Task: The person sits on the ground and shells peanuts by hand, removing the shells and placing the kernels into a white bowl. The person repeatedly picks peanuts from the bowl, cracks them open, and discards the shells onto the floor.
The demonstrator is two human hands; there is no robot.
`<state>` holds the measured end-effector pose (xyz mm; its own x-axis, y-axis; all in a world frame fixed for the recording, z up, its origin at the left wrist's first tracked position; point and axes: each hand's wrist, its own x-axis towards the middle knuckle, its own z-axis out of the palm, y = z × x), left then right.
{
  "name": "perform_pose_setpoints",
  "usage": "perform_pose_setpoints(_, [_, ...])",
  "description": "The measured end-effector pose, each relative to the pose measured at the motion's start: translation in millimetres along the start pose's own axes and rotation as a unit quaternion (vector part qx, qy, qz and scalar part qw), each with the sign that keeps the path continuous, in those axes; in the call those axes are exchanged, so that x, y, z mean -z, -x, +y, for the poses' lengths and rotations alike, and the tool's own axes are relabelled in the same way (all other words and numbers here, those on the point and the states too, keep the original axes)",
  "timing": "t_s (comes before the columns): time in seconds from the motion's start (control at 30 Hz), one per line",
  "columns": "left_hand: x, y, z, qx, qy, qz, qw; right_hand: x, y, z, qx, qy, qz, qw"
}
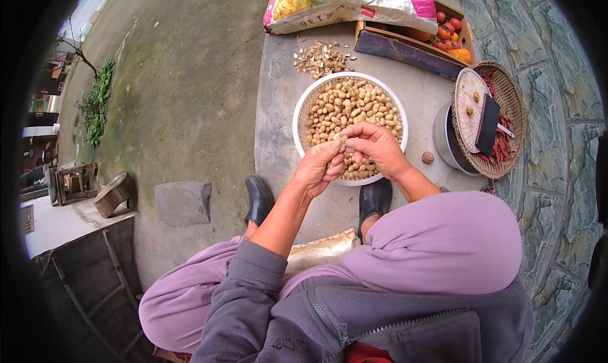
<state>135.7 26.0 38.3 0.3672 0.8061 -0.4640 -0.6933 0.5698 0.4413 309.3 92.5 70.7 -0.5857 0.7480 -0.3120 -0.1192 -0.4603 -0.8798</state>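
Observation:
Over the near part of a round white plastic basket (298, 120), my two hands meet. An unshelled peanut (344, 143) is pinched between their fingertips. My left hand (317, 167) grips it from the left, its lower fingers curled in; whether they enclose anything more is hidden. Thumb and forefinger of my right hand (378, 149) hold the other side. Below the hands, many unshelled peanuts (349, 104) fill the basket. Just beyond its far rim, a loose pile of broken shells (320, 60) lies on the concrete.
At right, a wicker basket (520, 120) of dried red chillies (504, 147) tilts over a metal pot (444, 139). A round board (468, 97) on it carries a smartphone (488, 124). A walnut (427, 157) lies nearby. Behind are a box (403, 54) of tomatoes (446, 30) and a printed sack (327, 6).

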Motion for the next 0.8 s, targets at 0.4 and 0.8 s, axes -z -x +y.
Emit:
perform_pose_setpoints(0.4, [5, 1, -1, 0.020, 0.083, -0.012, 0.996, -2, -1, 1, 0.010, -0.011, 0.011, 1.000])
perform_pose_setpoints(0.8, [3, -1, -6, -0.016, 0.033, -0.003, 0.999, 7, -7, 15, -0.024, -0.034, 0.019, 0.999])
